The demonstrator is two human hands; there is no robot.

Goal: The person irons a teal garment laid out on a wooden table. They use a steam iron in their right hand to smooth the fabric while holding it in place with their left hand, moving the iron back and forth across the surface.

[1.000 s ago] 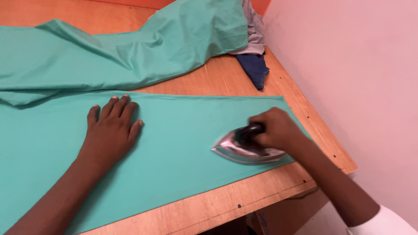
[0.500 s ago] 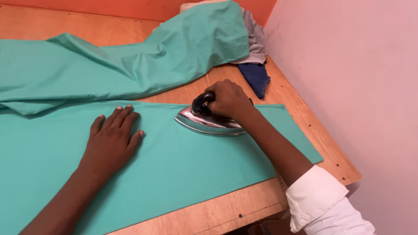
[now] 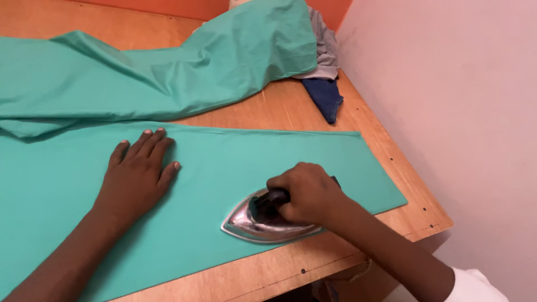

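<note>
A flat strip of teal cloth (image 3: 224, 162) lies along the wooden table (image 3: 403, 190). My left hand (image 3: 137, 176) presses palm-down on it, fingers spread. My right hand (image 3: 307, 193) grips the black handle of a shiny metal iron (image 3: 251, 221), which rests on the cloth near the table's front edge, tip pointing left. The iron sits to the right of my left hand, a hand's width away.
A crumpled heap of the same teal cloth (image 3: 168, 72) lies across the back of the table. Grey cloth (image 3: 327, 53) and dark blue cloth (image 3: 324, 98) sit at the back right corner. A pale wall (image 3: 458, 112) runs along the table's right side.
The iron slid from the front right to the cloth's far edge, then back toward the front edge, further left than at first. My left hand stayed pressed in place.
</note>
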